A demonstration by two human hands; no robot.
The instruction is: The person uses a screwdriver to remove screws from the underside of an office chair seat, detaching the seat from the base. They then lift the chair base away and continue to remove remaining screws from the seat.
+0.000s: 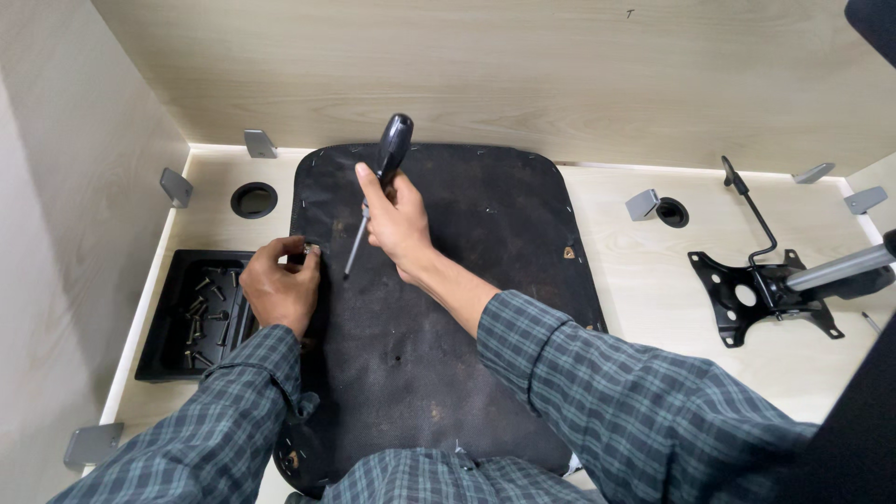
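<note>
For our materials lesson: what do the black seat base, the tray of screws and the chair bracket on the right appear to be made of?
Seat base: looks like matt black fabric over a board, judging by staples along its edge.
Tray: probably moulded black plastic, with a smooth, dull sheen; the screws in it look like grey metal.
Chair bracket: seems to be stamped steel painted black, with punched holes and a bright metal tube.

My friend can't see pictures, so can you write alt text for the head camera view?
A person's right hand holds a black-handled screwdriver tilted over a black fabric-covered seat base, while the left hand pinches a small metal piece at its edge. A black plastic tray of screws lies left, and a black metal chair bracket lies right, on a pale wooden desk.
</note>
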